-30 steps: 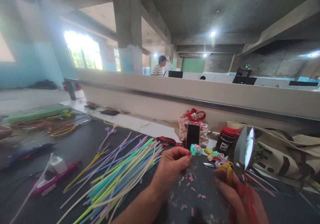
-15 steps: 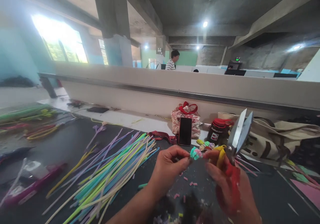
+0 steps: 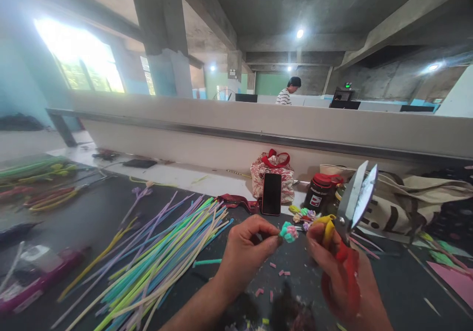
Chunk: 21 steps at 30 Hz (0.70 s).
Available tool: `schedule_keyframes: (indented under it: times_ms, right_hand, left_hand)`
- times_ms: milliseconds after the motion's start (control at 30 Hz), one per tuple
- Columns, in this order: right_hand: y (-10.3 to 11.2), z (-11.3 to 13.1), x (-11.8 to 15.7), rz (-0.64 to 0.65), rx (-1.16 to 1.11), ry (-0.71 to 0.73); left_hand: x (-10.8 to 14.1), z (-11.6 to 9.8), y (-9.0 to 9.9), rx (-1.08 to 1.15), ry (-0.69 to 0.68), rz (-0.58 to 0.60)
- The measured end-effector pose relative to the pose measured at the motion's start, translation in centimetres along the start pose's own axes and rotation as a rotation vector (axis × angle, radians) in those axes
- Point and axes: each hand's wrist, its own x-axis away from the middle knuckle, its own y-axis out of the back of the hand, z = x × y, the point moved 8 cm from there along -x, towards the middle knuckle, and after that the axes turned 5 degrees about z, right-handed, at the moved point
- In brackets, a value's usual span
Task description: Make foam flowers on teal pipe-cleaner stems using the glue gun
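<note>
A small mint-green and pink pipe-cleaner flower (image 3: 288,232) is pinched between the thumb and fingertips of my left hand (image 3: 248,249). Wrapped around scissors (image 3: 345,227) with red and yellow handles, my right hand (image 3: 332,257) sits just right of the flower, with a small gap between them. The scissor blades point upward and stand slightly apart. A mint-green pipe cleaner (image 3: 207,262) shows left of my left hand; whether it joins the flower is hidden. Short pink offcuts (image 3: 284,273) lie on the dark mat below my hands.
Many pastel pipe cleaners (image 3: 158,262) lie loosely bunched at left. Behind my hands are a phone (image 3: 271,194), a patterned bag (image 3: 257,176), several small finished flowers (image 3: 305,214), a black jar (image 3: 318,193) and a canvas bag (image 3: 391,213). A person (image 3: 284,94) is beyond the partition.
My right fingers have come away from the flower, leaving a gap, while my left hand keeps its pinch. More of the mint-green pipe cleaner shows. The person in the background has moved right.
</note>
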Motion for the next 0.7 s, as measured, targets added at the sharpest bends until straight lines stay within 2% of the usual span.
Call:
schedule_keyframes:
  times_ms: [167, 433, 600, 700]
  right_hand:
    - [-0.4, -0.8, 0.0, 0.009, -0.059, -0.034]
    - [0.2, -0.8, -0.2, -0.007, -0.021, -0.099]
    - [-0.3, -2.3, -0.1, 0.113, -0.049, -0.138]
    - [-1.1, -2.2, 0.2, 0.175, -0.074, -0.092]
  left_hand:
    - [0.1, 0.4, 0.3, 0.103, 0.064, 0.002]
    - [0.1, 2.0, -0.4, 0.578, 0.303, 0.034]
    - [0.1, 2.0, 0.4, 0.696, 0.337, -0.009]
    - [0.1, 1.5, 0.7, 0.715, 0.32, -0.005]
